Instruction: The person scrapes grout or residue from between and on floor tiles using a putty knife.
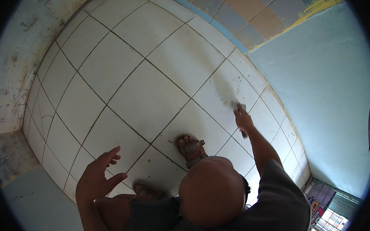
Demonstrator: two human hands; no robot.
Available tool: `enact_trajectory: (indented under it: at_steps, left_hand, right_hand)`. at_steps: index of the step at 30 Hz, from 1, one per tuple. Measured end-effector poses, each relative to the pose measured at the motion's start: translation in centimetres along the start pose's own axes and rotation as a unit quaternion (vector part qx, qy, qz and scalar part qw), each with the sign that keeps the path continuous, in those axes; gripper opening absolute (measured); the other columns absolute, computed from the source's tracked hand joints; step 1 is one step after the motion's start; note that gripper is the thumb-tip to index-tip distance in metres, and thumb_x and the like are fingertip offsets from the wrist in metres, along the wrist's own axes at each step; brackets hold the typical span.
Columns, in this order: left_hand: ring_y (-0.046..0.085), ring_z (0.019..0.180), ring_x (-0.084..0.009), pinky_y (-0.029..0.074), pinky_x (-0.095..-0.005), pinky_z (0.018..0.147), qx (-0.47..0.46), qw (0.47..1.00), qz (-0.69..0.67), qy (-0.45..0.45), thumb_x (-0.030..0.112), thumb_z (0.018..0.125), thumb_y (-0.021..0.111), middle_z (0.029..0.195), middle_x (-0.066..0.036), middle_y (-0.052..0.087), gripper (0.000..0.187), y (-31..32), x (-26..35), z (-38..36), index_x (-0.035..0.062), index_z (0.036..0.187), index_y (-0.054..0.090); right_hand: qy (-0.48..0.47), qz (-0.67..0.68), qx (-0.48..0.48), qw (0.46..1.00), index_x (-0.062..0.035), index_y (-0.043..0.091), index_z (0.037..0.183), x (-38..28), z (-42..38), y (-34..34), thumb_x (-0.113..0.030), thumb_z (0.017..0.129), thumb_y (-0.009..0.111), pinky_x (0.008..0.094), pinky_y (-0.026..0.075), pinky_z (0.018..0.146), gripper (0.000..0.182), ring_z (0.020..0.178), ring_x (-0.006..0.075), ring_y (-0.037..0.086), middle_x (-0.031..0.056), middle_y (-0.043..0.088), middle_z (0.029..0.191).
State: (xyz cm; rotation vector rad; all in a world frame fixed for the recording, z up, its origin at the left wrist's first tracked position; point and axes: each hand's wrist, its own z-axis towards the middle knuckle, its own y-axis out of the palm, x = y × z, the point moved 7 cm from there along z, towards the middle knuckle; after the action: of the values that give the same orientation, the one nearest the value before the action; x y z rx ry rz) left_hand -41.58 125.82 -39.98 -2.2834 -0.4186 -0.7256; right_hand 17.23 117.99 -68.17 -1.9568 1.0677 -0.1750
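My right hand (243, 120) is wrapped round a scraper (238, 106), its flat blade close over the white tiled floor (166, 79) near the blue wall. The end of its handle pokes out below my fist. Specks of debris lie on the tile around the blade. On the other side, my left hand (97, 175) hangs above the floor by my knee, thumb and fingers apart, holding nothing.
My sandalled foot (190, 148) is planted on the tiles, the other foot lower left. A light blue wall (316, 80) rises at right, a stained white wall (18, 65) at left. Patterned tiles (245, 12) cover the far wall. A grille (326, 210) shows at lower right.
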Motion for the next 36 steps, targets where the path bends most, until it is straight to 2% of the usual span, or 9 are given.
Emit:
enact_trajectory:
  at_steps: [5,10,15,18,20,24,26,30,36]
  left_hand:
    - [0.071,0.117,-0.0263,0.056,-0.0413,0.103,-0.038,0.999,-0.015,0.002,0.013,0.084,0.093,0.134,-0.012,0.073,0.090,0.3,-0.1,0.5,0.0133,0.164,0.051]
    - [0.070,0.118,-0.0256,0.056,-0.0414,0.103,0.034,0.999,-0.022,-0.006,0.012,0.083,0.092,0.134,-0.012,0.073,0.091,-1.4,-0.8,1.5,0.0142,0.164,0.051]
    - [0.070,0.118,-0.0254,0.055,-0.0418,0.104,0.008,1.000,-0.021,-0.015,0.012,0.083,0.092,0.134,-0.012,0.074,0.090,-1.2,-0.3,1.3,0.0144,0.164,0.051]
    - [0.071,0.118,-0.0266,0.056,-0.0425,0.104,0.021,0.999,-0.026,0.004,0.017,0.084,0.093,0.135,-0.013,0.073,0.089,-1.2,0.0,1.0,0.0147,0.164,0.051]
    - [0.071,0.118,-0.0277,0.057,-0.0429,0.104,0.039,0.999,-0.031,0.009,0.021,0.085,0.093,0.136,-0.013,0.073,0.089,-1.4,-0.3,0.7,0.0150,0.164,0.051]
    - [0.071,0.118,-0.0263,0.056,-0.0422,0.103,-0.001,1.000,-0.011,-0.021,0.016,0.085,0.093,0.135,-0.013,0.074,0.089,-0.8,-0.3,0.8,0.0141,0.164,0.052]
    - [0.071,0.117,-0.0251,0.055,-0.0417,0.104,0.009,1.000,-0.011,-0.014,0.012,0.083,0.093,0.134,-0.013,0.074,0.090,-0.7,0.1,1.3,0.0136,0.164,0.052]
    - [0.071,0.117,-0.0254,0.055,-0.0415,0.103,0.039,0.999,-0.020,0.006,0.014,0.083,0.094,0.134,-0.013,0.074,0.090,-1.5,0.0,1.0,0.0131,0.163,0.052]
    - [0.071,0.117,-0.0268,0.056,-0.0418,0.103,0.025,1.000,-0.004,0.000,0.013,0.084,0.093,0.134,-0.013,0.074,0.090,-0.9,0.8,0.7,0.0132,0.164,0.051]
  right_hand:
    - [0.033,0.050,0.001,0.998,-0.0164,0.034,0.172,-0.6,4.6,-3.9,-0.049,0.113,0.048,0.0480,0.064,0.059,0.070,0.065,0.0353,0.076,0.0265,0.078,0.100]
    - [0.017,-0.008,-0.024,1.000,-0.0170,0.040,0.170,0.0,-0.7,-0.9,-0.050,0.113,0.048,0.0460,0.066,0.059,0.066,0.066,0.0335,0.076,0.0304,0.075,0.123]
    - [0.040,0.035,-0.005,0.999,-0.0164,0.036,0.172,-2.2,4.9,-4.5,-0.049,0.113,0.048,0.0467,0.063,0.061,0.068,0.064,0.0338,0.075,0.0224,0.079,0.094]
    - [-0.005,-0.027,-0.019,0.999,-0.0204,0.036,0.173,-1.5,4.8,-1.3,-0.052,0.113,0.050,0.0454,0.061,0.053,0.069,0.068,0.0313,0.076,0.0263,0.078,0.118]
    - [-0.047,-0.085,0.003,0.995,-0.0241,0.035,0.173,-1.1,2.7,0.8,-0.056,0.113,0.048,0.0547,0.063,0.093,0.069,0.105,0.0493,0.077,0.0317,0.069,0.140]
    - [-0.037,-0.024,0.005,0.999,-0.0242,0.034,0.173,-4.9,7.6,-3.6,-0.057,0.112,0.047,0.0479,0.064,0.062,0.070,0.075,0.0383,0.079,0.0280,0.076,0.125]
    - [0.000,0.002,0.007,1.000,-0.0151,0.034,0.171,-8.2,6.9,-4.5,-0.047,0.115,0.044,0.0536,0.066,0.073,0.065,0.074,0.0407,0.079,0.0277,0.078,0.114]
    - [-0.086,-0.129,0.015,0.988,-0.0362,0.025,0.175,-3.9,5.1,3.8,-0.057,0.112,0.047,0.0550,0.066,0.084,0.070,0.085,0.0458,0.079,0.0308,0.076,0.123]
    - [-0.009,0.002,-0.016,1.000,-0.0169,0.037,0.170,-10.8,6.9,-4.1,-0.050,0.114,0.046,0.0531,0.066,0.078,0.066,0.079,0.0401,0.080,0.0296,0.075,0.126]
